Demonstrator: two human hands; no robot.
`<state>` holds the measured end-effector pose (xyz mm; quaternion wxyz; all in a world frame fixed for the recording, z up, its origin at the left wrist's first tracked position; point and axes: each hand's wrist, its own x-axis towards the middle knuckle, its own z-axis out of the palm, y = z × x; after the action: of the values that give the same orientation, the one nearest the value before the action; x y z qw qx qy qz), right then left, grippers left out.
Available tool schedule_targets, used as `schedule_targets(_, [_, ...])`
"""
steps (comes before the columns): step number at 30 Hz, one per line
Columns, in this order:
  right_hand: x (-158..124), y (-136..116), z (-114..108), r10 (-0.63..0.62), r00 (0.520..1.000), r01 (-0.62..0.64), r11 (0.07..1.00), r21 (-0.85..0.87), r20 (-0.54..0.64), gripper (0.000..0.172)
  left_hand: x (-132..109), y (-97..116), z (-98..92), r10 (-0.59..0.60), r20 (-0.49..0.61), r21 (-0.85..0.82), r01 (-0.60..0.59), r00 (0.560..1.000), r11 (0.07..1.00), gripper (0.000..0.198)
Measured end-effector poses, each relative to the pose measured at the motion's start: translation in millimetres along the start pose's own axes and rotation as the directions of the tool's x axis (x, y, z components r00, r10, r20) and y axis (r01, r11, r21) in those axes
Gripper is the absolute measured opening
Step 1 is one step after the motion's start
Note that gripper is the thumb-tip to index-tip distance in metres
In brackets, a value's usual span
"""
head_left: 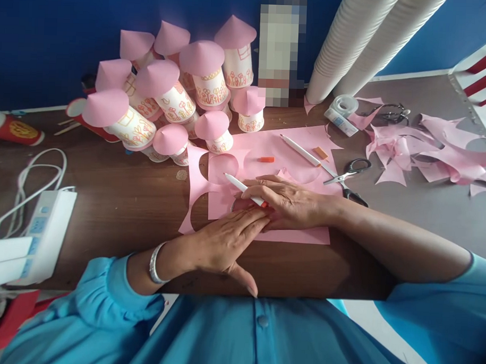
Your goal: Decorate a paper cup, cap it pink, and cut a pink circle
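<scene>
My right hand holds a white marker, its tip pointing up and to the left and its orange-red end by the fingers. Flat beside it lies my left hand, fingers stretched out and thumb apart, pressing on pink paper. The fingers of both hands meet over the sheet. A small curved edge shows under them; the rest of that thing is hidden. A second white marker lies uncapped on the paper, with an orange-red cap and an orange cap near it.
Several paper cups with pink cone roofs stand at the back. Black-handled scissors, a tape roll and pink scraps lie to the right. Stacked cups lean on the wall. A power strip sits left.
</scene>
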<state>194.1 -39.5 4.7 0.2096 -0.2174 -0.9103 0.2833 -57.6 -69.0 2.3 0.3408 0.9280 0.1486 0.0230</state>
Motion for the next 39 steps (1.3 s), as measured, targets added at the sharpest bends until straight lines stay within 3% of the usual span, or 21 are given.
schedule_targets(5, [-2,2,6,-0.008,1.0,0.009,0.999,0.034,-0.01,0.055,2,-4,2.2,0.068,-0.078,-0.004,-0.069,0.995,0.998,0.128])
schedule_targets(8, [-1,3,7,-0.011,1.0,0.012,0.997,0.075,-0.014,0.052,3,-1,-6.8,0.122,-0.118,0.02,-0.12,0.985,0.993,0.119])
schedule_targets(11, [-1,4,8,0.012,1.0,-0.012,0.997,0.071,-0.007,0.05,0,7,-24.0,0.163,-0.18,0.087,-0.15,0.97,0.985,0.082])
schedule_targets(13, [0,4,9,0.037,0.999,-0.038,0.997,0.061,0.01,0.053,-2,11,-36.4,0.17,-0.29,0.174,-0.123,0.942,0.977,0.046])
schedule_targets(15, [1,4,9,0.074,0.997,-0.075,0.996,0.039,0.037,0.058,-3,11,-46.9,0.171,-0.43,0.292,-0.043,0.886,0.956,0.032])
schedule_targets(17, [1,4,9,0.137,0.989,-0.137,0.991,-0.004,0.053,0.063,-2,9,-54.2,0.193,-0.488,0.425,0.039,0.851,0.905,0.034])
schedule_targets(21, [2,4,12,0.234,0.97,-0.231,0.971,-0.06,0.057,0.074,5,3,-60.2,0.245,-0.433,0.587,0.065,0.868,0.807,0.032])
schedule_targets(26, [3,5,13,0.203,0.978,-0.201,0.978,-0.054,0.05,0.086,13,1,-56.5,0.281,-0.403,0.683,0.082,0.871,0.726,0.018])
schedule_targets(31, [3,4,10,0.198,0.978,-0.194,0.979,-0.064,0.062,0.087,21,-1,-49.1,0.284,-0.406,0.715,0.108,0.869,0.691,0.014])
schedule_targets(35, [1,5,11,0.154,0.987,-0.151,0.987,-0.062,0.044,0.094,16,3,-51.0,0.368,-0.362,0.793,0.075,0.857,0.604,0.013])
schedule_targets(37, [0,6,12,0.142,0.989,-0.14,0.988,-0.072,0.03,0.101,6,8,-53.7,0.395,-0.387,0.787,0.075,0.833,0.612,0.009])
schedule_targets(39, [-1,5,11,0.162,0.986,-0.158,0.984,-0.084,0.042,0.105,-8,12,-55.5,0.369,-0.479,0.716,0.111,0.796,0.689,0.009])
